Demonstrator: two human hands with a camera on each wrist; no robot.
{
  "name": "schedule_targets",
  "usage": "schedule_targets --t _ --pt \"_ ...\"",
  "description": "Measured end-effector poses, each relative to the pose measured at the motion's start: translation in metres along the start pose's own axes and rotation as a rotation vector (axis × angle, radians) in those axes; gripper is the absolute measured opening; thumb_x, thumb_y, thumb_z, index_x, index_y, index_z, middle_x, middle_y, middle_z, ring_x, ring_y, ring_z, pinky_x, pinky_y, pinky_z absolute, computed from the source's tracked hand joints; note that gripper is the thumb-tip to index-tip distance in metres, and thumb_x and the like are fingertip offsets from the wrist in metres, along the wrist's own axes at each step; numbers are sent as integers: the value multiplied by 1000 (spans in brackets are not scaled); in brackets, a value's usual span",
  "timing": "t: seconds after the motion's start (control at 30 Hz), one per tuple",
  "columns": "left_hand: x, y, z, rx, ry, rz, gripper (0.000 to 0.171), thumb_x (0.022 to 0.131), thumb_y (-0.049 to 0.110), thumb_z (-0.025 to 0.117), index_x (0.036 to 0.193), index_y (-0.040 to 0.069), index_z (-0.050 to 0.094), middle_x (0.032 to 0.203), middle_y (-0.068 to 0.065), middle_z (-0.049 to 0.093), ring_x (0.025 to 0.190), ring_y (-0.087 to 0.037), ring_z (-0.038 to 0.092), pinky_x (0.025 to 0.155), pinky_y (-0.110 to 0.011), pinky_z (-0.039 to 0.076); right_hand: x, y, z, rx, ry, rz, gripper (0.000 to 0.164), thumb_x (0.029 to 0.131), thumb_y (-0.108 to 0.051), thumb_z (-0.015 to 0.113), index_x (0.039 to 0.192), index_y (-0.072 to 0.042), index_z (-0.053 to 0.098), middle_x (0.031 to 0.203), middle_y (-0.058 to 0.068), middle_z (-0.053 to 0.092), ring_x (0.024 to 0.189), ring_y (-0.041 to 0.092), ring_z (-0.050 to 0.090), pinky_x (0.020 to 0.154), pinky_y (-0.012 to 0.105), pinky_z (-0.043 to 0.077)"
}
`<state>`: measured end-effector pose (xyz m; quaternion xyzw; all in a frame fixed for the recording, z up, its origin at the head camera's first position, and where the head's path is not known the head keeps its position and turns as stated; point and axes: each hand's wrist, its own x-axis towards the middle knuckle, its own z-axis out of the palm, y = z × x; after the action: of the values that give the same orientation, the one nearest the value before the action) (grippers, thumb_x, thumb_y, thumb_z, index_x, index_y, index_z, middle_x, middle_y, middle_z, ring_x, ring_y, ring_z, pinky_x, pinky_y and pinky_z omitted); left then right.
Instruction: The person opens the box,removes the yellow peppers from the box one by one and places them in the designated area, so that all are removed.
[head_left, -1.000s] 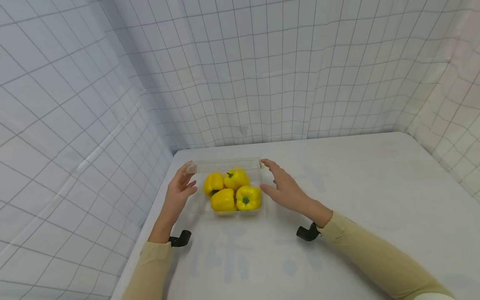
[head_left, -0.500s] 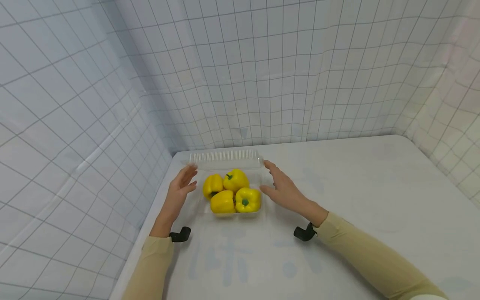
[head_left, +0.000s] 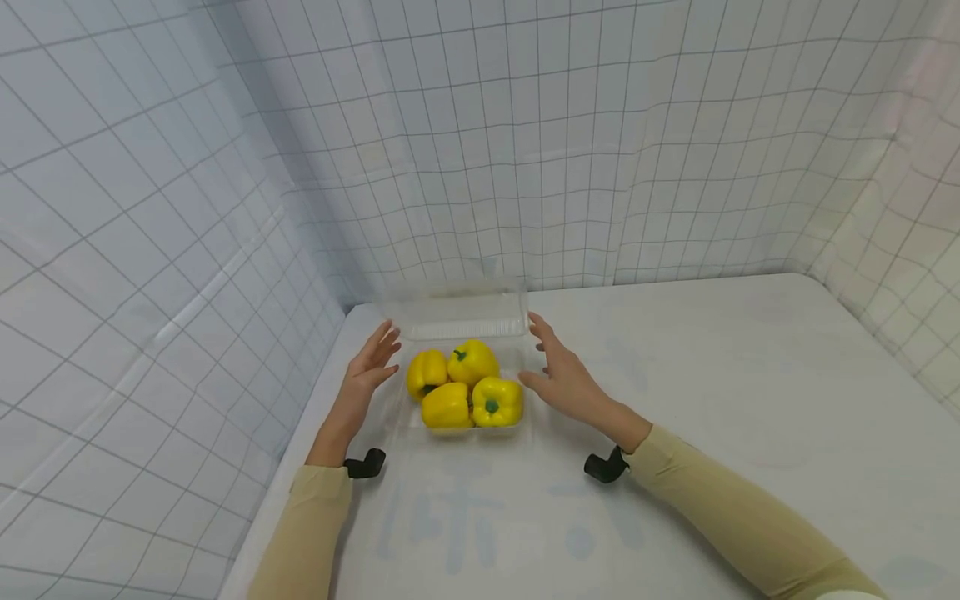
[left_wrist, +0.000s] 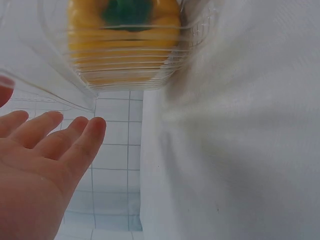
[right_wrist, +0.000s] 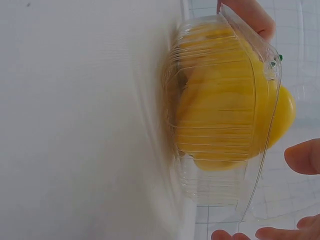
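In the head view a clear plastic clamshell box (head_left: 471,431) stands on the table. Several yellow bell peppers (head_left: 446,406) lie in its base, and its clear lid (head_left: 461,311) tilts up at the far side. My left hand (head_left: 367,362) is at the box's left, fingers extended by the lid's near corner. On the other side, my right hand (head_left: 573,379) has its fingertips by the lid's right corner, thumb apart from the fingers. Whether either hand touches the lid, I cannot tell. The left wrist view shows relaxed fingers (left_wrist: 75,137) beside the ribbed plastic. A yellow pepper (right_wrist: 220,110) shows through the wall in the right wrist view.
A white cloth (head_left: 712,375) covers the table. White grid-patterned curtains (head_left: 562,150) hang behind it and at both sides, the left one (head_left: 150,292) close to my left arm. Black wrist mounts (head_left: 606,467) stick inward from both wrists.
The lid has swung up and back, away from the peppers. Both hands have shifted only slightly, and the peppers stay in place in the box.
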<state>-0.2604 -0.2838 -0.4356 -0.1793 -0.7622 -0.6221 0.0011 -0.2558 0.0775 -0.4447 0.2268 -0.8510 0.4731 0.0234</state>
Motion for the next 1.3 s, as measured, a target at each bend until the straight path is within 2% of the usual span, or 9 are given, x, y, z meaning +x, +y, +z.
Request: schedule_targets --t 0.27,0.5,0.73,0.83,0.93,1.1,1.2,1.3 --pt "6 -5 1 11 -6 -25 66 104 2 40 163 20 17 167 -3 18 150 -32 22 116 -59 23 6 5 1 25 10 23 91 96 -20 66 163 -24 5 164 8 26 136 37 44 99 52 49" --pt "12 -7 1 20 -17 -70 85 93 -18 43 163 20 13 168 1 12 152 -29 18 117 -57 21 10 9 3 21 23 18 87 96 -16 65 163 -22 11 164 3 24 135 35 45 98 50 50" --pt "14 -11 -5 19 -66 -108 88 95 -15 46 162 32 16 168 8 7 153 -25 15 118 -55 20 12 13 5 6 -2 0 79 99 -18 60 163 -22 13 166 2 19 137 36 42 99 52 49" --pt "15 -12 -6 26 -82 -115 87 96 -12 48 162 34 15 168 9 5 153 -25 13 118 -56 19 13 15 6 10 -13 2 77 100 -16 57 163 -21 13 166 1 17 140 37 39 101 53 47" --pt "16 -14 -7 29 -96 -114 86 97 -10 49 162 34 13 169 8 2 153 -26 12 117 -57 19 13 18 6 16 -20 -2 75 101 -15 56 163 -19 13 168 1 13 146 35 30 106 55 41" --pt "16 -19 -8 6 -110 -122 86 98 -7 52 162 34 12 169 8 1 153 -24 13 118 -55 20 14 23 8 -27 -30 -26 73 102 -17 54 163 -14 14 168 1 8 153 23 10 118 51 23" --pt "17 -21 -8 -7 -115 -130 86 97 -5 54 162 36 14 168 12 2 153 -21 14 119 -52 20 16 25 9 -59 -28 -48 72 102 -16 54 162 -10 15 168 4 9 153 22 9 120 50 16" --pt "17 -23 -8 -9 -116 -145 86 97 -3 56 161 37 15 167 16 5 152 -18 15 119 -50 20 17 27 10 -76 -28 -63 72 102 -18 55 162 -8 16 168 6 9 153 24 9 121 51 14"
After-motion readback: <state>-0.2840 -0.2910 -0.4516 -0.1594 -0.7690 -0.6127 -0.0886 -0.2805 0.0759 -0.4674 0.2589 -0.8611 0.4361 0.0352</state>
